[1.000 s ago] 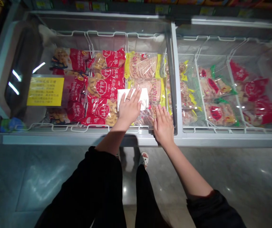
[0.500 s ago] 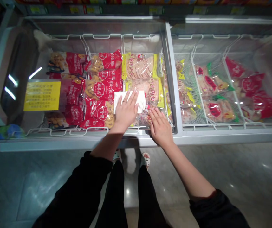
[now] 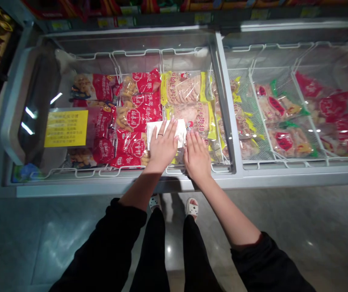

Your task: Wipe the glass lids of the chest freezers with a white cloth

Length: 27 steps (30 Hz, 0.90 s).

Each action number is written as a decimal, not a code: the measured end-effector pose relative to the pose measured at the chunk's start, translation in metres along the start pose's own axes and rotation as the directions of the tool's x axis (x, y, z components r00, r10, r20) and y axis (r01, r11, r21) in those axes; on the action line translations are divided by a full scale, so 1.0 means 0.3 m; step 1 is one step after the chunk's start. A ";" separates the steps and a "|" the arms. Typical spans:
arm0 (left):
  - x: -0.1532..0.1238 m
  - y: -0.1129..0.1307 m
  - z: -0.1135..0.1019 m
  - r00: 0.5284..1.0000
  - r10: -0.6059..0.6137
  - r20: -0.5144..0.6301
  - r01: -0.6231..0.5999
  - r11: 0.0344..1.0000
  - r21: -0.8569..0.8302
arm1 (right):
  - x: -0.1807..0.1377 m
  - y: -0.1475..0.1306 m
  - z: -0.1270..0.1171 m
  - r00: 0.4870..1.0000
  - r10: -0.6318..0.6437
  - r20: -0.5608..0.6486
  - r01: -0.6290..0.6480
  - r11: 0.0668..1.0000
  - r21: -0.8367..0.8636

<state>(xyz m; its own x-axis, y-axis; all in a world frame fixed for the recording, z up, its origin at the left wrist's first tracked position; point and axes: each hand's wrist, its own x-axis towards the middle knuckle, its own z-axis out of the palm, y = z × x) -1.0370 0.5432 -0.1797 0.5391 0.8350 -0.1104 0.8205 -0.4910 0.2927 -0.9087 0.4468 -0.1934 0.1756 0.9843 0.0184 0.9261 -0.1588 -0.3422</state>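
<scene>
My left hand [image 3: 162,145] lies flat, fingers spread, pressing a white cloth [image 3: 181,127] onto the glass lid [image 3: 137,61] of a chest freezer. A ring shows on one finger. My right hand [image 3: 196,156] rests flat on the same glass just right of the cloth, fingers stretched out and holding nothing. Under the glass lie red bags of frozen food [image 3: 131,115] and yellow-edged bags [image 3: 186,93] in wire baskets.
A yellow notice [image 3: 66,128] is stuck on the glass at the left. A second freezer section [image 3: 286,117] to the right holds green and red bags. The freezer's grey front rim [image 3: 101,187] runs across; a shiny tiled floor lies below, with my white shoes.
My right hand has slid left along the glass and now sits close beside my left hand. The left hand and cloth have stayed almost in place; the view has shifted slightly.
</scene>
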 end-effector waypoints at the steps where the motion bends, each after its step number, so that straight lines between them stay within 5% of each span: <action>1: 0.013 -0.014 -0.003 1.000 0.019 0.003 -0.019 1.000 -0.005 | 0.005 -0.020 0.012 1.000 0.008 -0.004 -0.008 1.000 -0.003; 7: -0.042 -0.097 -0.020 0.999 -0.040 -0.012 0.040 0.999 -0.001 | -0.002 -0.041 0.035 0.999 0.008 -0.047 -0.008 1.000 -0.007; 12: -0.122 -0.046 -0.003 0.995 -0.101 0.016 0.101 0.995 0.015 | -0.005 -0.035 0.037 0.998 -0.011 -0.067 0.012 1.000 0.006; 19: -0.021 -0.109 -0.040 0.995 0.075 0.067 -0.073 0.997 -0.029 | -0.007 -0.027 0.040 0.998 -0.031 -0.056 0.032 1.000 0.002; 23: -0.069 -0.198 -0.062 0.999 0.004 0.045 -0.002 1.000 -0.027 | -0.009 -0.025 0.033 0.998 -0.037 -0.045 0.037 0.999 -0.008; 27: -0.150 -0.170 -0.044 0.995 -0.094 0.045 0.095 0.995 -0.023 | -0.007 -0.032 0.028 0.999 -0.034 -0.034 0.034 0.999 -0.010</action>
<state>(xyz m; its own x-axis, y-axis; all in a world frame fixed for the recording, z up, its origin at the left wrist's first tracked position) -1.1056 0.5341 -0.1772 0.4673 0.8655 -0.1802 0.8636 -0.4033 0.3024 -0.9209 0.4469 -0.1980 0.1548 0.9860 0.0619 0.9349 -0.1259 -0.3318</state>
